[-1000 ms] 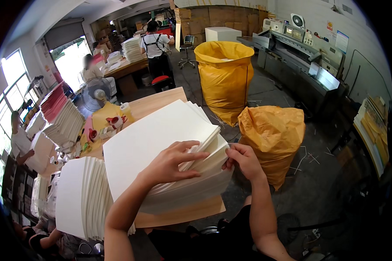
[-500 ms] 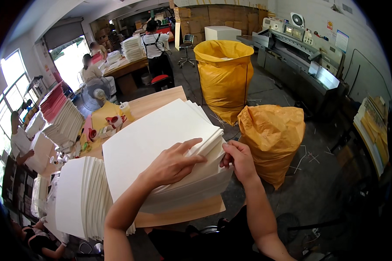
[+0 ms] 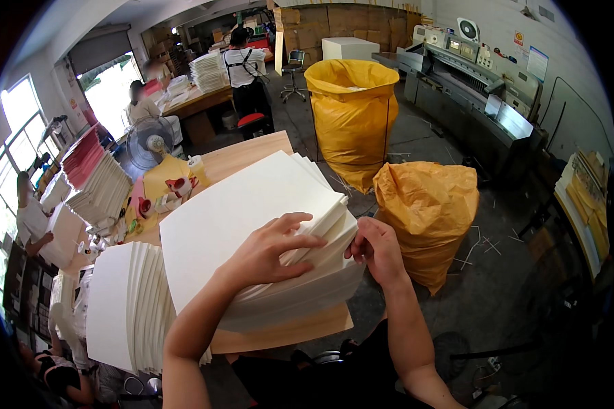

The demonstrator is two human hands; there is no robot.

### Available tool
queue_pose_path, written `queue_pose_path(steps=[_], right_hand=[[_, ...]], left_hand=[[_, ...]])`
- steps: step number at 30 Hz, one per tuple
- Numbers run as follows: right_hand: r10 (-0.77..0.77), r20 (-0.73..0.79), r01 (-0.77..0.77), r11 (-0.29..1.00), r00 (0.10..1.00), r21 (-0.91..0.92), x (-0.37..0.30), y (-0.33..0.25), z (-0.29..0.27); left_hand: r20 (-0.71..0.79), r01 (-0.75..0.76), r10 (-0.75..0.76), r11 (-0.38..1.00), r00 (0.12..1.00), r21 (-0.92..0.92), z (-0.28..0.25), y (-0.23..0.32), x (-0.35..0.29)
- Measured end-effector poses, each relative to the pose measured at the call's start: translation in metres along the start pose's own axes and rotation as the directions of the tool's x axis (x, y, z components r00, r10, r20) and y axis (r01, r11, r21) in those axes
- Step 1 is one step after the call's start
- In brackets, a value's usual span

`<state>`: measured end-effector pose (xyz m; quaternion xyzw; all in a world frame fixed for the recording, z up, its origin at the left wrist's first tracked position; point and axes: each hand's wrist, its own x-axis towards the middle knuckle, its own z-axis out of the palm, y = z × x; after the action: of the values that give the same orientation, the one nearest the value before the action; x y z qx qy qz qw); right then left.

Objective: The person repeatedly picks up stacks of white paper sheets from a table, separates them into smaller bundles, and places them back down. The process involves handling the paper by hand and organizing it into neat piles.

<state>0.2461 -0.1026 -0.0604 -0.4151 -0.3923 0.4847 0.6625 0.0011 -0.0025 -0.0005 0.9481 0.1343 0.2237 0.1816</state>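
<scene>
A tall stack of large white paper sheets [image 3: 232,211] lies in front of me, its right-hand edges fanned into uneven layers. My left hand [image 3: 276,251] rests over the right part of the stack, fingers spread and slightly bent. At the stack's right corner, my right hand [image 3: 376,251] has its thumb and forefinger pinched together on the edge of the paper sheets; how many are between them I cannot tell. A second stack of white sheets [image 3: 112,307] stands to the left.
Under the stack is a wooden tabletop [image 3: 286,332]. Tape rolls [image 3: 179,187] and a fan [image 3: 150,144] are beyond it on the left. Two yellow sacks, one tall [image 3: 351,126] and one lower [image 3: 426,218], stand to the right. Co-workers are at the left and back.
My left fingers have spread wider. My right hand has shifted slightly right along the stack's corner. A co-worker's gloved arm at lower left has risen.
</scene>
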Motion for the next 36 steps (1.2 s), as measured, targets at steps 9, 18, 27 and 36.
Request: queue_pose_path(steps=[9, 18, 27, 36], right_hand=[[0.077, -0.021, -0.072, 0.98, 0.997, 0.184, 0.006, -0.003, 0.01], [0.057, 0.002, -0.057, 0.987, 0.998, 0.153, 0.003, 0.002, 0.002], [0.072, -0.036, -0.063, 0.975, 0.997, 0.214, 0.007, -0.003, 0.007], [-0.625, -0.311, 0.387, 0.727, 0.716, -0.568, -0.009, 0.017, 0.004]], left_hand=[[-0.005, -0.03, 0.031, 0.991, 0.999, 0.133, 0.002, 0.005, 0.0], [-0.013, -0.036, 0.036, 0.999, 0.999, 0.024, 0.001, 0.001, 0.001], [0.012, -0.017, 0.015, 0.991, 1.0, 0.13, 0.003, 0.0, -0.002], [-0.038, -0.052, 0.052, 0.999, 0.998, 0.004, 0.003, -0.003, 0.0]])
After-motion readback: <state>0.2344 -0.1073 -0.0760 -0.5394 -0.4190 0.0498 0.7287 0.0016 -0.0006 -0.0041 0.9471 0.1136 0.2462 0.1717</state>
